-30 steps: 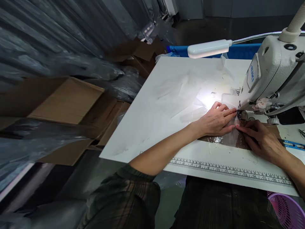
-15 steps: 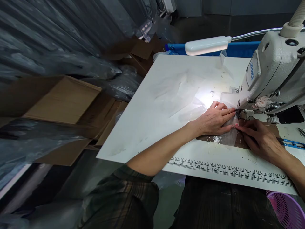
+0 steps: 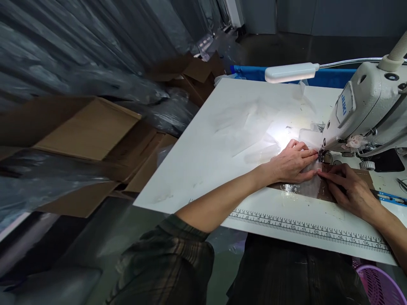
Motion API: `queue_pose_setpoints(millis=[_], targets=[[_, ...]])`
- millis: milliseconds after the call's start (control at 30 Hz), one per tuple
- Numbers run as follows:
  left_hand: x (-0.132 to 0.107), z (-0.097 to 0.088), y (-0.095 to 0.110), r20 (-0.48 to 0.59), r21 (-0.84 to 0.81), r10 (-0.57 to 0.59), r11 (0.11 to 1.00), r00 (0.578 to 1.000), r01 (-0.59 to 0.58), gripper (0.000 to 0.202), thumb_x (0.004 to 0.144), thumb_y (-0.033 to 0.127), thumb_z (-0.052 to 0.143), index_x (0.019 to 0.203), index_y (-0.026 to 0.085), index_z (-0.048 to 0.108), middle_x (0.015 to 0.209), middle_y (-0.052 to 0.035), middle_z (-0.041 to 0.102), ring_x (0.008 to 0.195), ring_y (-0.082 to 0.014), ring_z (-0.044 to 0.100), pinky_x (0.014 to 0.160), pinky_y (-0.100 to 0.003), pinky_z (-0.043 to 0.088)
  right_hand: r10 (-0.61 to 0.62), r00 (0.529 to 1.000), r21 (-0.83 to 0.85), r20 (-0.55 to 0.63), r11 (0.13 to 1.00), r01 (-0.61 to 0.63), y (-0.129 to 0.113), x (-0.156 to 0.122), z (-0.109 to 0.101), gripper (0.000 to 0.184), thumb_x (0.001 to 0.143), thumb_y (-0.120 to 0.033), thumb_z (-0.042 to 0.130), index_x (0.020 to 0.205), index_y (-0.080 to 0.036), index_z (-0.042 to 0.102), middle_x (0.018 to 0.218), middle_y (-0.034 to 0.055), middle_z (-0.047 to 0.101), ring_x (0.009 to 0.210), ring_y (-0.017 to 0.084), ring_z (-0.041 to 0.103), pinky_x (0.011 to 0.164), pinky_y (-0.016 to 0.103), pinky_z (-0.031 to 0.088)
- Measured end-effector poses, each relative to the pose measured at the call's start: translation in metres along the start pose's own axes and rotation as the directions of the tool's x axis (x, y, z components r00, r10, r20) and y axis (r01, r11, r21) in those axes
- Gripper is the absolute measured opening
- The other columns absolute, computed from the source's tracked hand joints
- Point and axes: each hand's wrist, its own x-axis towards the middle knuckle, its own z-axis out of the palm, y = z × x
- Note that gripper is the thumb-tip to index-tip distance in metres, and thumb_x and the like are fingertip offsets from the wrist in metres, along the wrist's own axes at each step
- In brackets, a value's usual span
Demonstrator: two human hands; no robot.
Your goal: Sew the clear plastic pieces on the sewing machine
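A thin, see-through piece of fabric (image 3: 307,186) lies on a brown patch of the white sewing table (image 3: 222,161), just in front of the needle of a white sewing machine (image 3: 362,110). My left hand (image 3: 292,163) lies flat on the fabric, fingers stretched toward the presser foot (image 3: 321,156). My right hand (image 3: 349,188) presses the fabric from the right, fingers extended and close together, their tips almost meeting the left hand's. More sheer fabric (image 3: 254,131) spreads out behind the needle under the light.
A white gooseneck lamp (image 3: 291,72) hangs over the table. A printed ruler (image 3: 305,231) runs along the front edge. Blue-handled scissors (image 3: 389,197) lie at the right. Open cardboard boxes (image 3: 85,135) and plastic-wrapped bundles stand to the left. A purple basket (image 3: 380,284) sits bottom right.
Both hands stay on the fabric at the needle with hardly any shift. The camera has moved slightly, so the whole scene sits a little lower and to the right.
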Motion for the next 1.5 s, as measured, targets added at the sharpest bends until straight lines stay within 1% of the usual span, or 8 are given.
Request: queue_pose_setpoints(millis=[267, 400, 500, 600, 700, 933, 1133, 1500], targets=[[-0.001, -0.001, 0.002, -0.037, 0.032, 0.008, 0.999, 0.999, -0.007, 0.047, 0.104, 0.043, 0.036, 0.130, 0.015, 0.063, 0.135, -0.0121, 0.065, 0.104, -0.0273, 0.056, 0.091, -0.044, 0.037, -0.003, 1.000, 0.010, 0.012, 1.000, 0.003, -0.001, 0.002, -0.004, 0.036, 0.096, -0.019, 0.048, 0.123, -0.029, 0.071, 0.103, 0.0084, 0.061, 0.089, 0.021, 0.067, 0.074, 0.035, 0.061], [-0.001, -0.001, 0.003, -0.083, 0.077, 0.025, 0.997, 0.996, -0.018, 0.047, 0.103, 0.045, 0.039, 0.122, 0.010, 0.065, 0.127, -0.0156, 0.066, 0.102, -0.0271, 0.058, 0.089, -0.043, 0.041, -0.010, 1.000, 0.003, 0.008, 1.000, 0.010, -0.001, 0.001, -0.004, 0.035, 0.096, -0.019, 0.049, 0.123, -0.028, 0.071, 0.103, 0.0086, 0.061, 0.092, 0.021, 0.067, 0.075, 0.034, 0.061], [-0.001, 0.003, 0.002, -0.176, 0.090, 0.106, 0.992, 0.979, -0.091, 0.040, 0.102, 0.038, 0.042, 0.114, 0.009, 0.066, 0.119, -0.0160, 0.068, 0.097, -0.0244, 0.060, 0.084, -0.040, 0.045, -0.021, 1.000, -0.011, -0.009, 1.000, 0.021, -0.001, 0.001, -0.003, 0.035, 0.096, -0.018, 0.048, 0.121, -0.026, 0.072, 0.104, 0.0091, 0.060, 0.092, 0.021, 0.067, 0.075, 0.033, 0.060], [0.000, 0.011, 0.000, -0.237, 0.070, 0.210, 0.978, 0.949, -0.199, 0.029, 0.102, 0.026, 0.042, 0.098, 0.014, 0.068, 0.104, -0.0099, 0.073, 0.085, -0.0185, 0.062, 0.075, -0.034, 0.046, -0.020, 0.999, -0.016, -0.032, 1.000, 0.020, -0.001, 0.000, -0.002, 0.034, 0.097, -0.020, 0.048, 0.119, -0.024, 0.073, 0.102, 0.0094, 0.060, 0.089, 0.021, 0.067, 0.070, 0.033, 0.060], [-0.002, 0.014, -0.002, -0.266, 0.031, 0.257, 0.966, 0.929, -0.258, 0.026, 0.100, 0.024, 0.045, 0.092, 0.016, 0.069, 0.099, -0.0060, 0.076, 0.080, -0.0167, 0.063, 0.074, -0.032, 0.048, 0.002, 1.000, 0.000, -0.026, 1.000, -0.002, 0.000, -0.001, 0.000, 0.034, 0.098, -0.022, 0.047, 0.120, -0.025, 0.073, 0.101, 0.0094, 0.061, 0.089, 0.021, 0.067, 0.072, 0.034, 0.060], [-0.007, 0.002, -0.005, -0.174, 0.018, 0.270, 0.962, 0.947, -0.271, 0.031, 0.097, 0.039, 0.049, 0.105, 0.017, 0.070, 0.115, -0.0096, 0.074, 0.083, -0.0196, 0.063, 0.077, -0.036, 0.047, 0.062, 0.998, -0.010, 0.002, 0.998, -0.062, 0.000, -0.002, 0.002, 0.037, 0.101, -0.031, 0.043, 0.125, -0.027, 0.071, 0.102, 0.0100, 0.061, 0.087, 0.021, 0.066, 0.067, 0.034, 0.059], [-0.006, -0.007, -0.003, -0.056, 0.068, 0.227, 0.972, 0.972, -0.223, 0.034, 0.100, 0.038, 0.044, 0.114, 0.019, 0.068, 0.121, -0.0103, 0.071, 0.086, -0.0210, 0.061, 0.078, -0.038, 0.044, 0.045, 0.999, -0.030, 0.009, 0.999, -0.045, 0.000, -0.003, 0.002, 0.037, 0.102, -0.030, 0.042, 0.126, -0.025, 0.070, 0.104, 0.0107, 0.060, 0.089, 0.021, 0.065, 0.067, 0.033, 0.058], [-0.003, -0.004, -0.003, -0.034, 0.153, 0.142, 0.979, 0.989, -0.136, 0.044, 0.106, 0.040, 0.033, 0.120, 0.015, 0.066, 0.128, -0.0121, 0.067, 0.090, -0.0222, 0.062, 0.079, -0.038, 0.042, 0.016, 1.000, -0.053, -0.005, 0.998, -0.016, -0.002, -0.002, 0.002, 0.036, 0.101, -0.028, 0.044, 0.128, -0.025, 0.069, 0.103, 0.0116, 0.060, 0.082, 0.020, 0.063, 0.064, 0.033, 0.057]])
